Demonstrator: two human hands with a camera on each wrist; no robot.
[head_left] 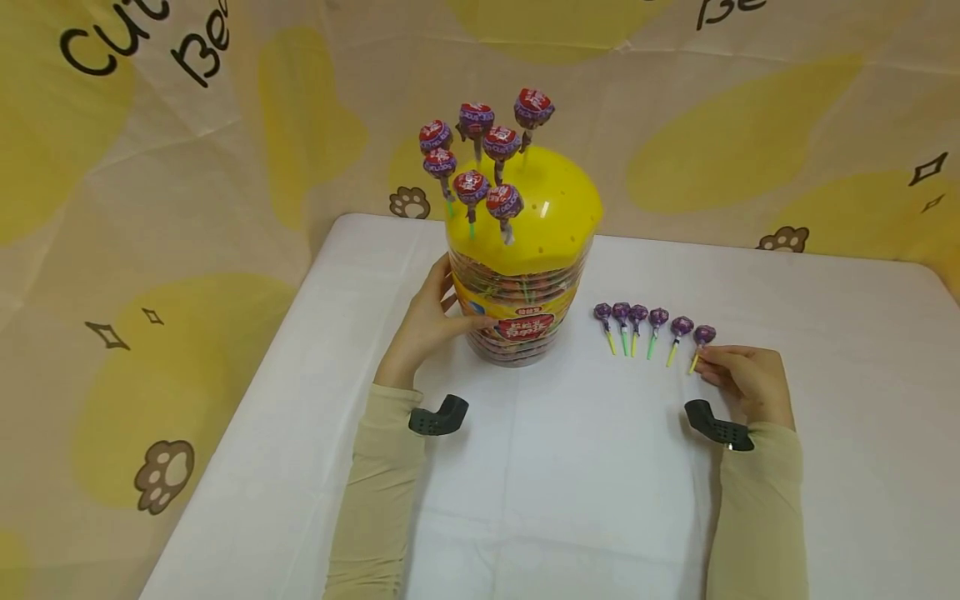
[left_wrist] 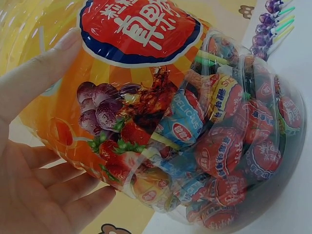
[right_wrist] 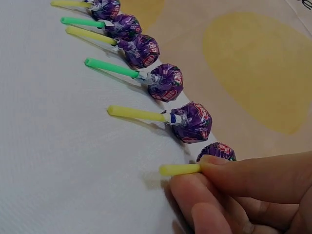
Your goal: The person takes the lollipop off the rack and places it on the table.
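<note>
My left hand (head_left: 429, 321) holds the side of a clear ribbed plastic jar (head_left: 517, 287), thumb across its label and fingers behind. Wrapped lollipops fill the jar (left_wrist: 112, 161), as the left wrist view shows. Several purple-and-red lollipops (head_left: 471, 188) stand upright in the domed yellow lid (head_left: 562, 200), mostly on its left half. To the right, my right hand (head_left: 750, 379) pinches the yellow stick of a purple-wrapped lollipop (head_left: 703, 335) between thumb and index finger. It is the rightmost of a row; its head is partly hidden by the fingers in the right wrist view.
Several other purple lollipops (head_left: 657, 317) lie side by side on the white table (head_left: 570, 483), with yellow or green sticks toward me. Small holes dot the lid's right half. A patterned yellow-and-cream cloth (head_left: 750, 133) hangs behind the table and at its left.
</note>
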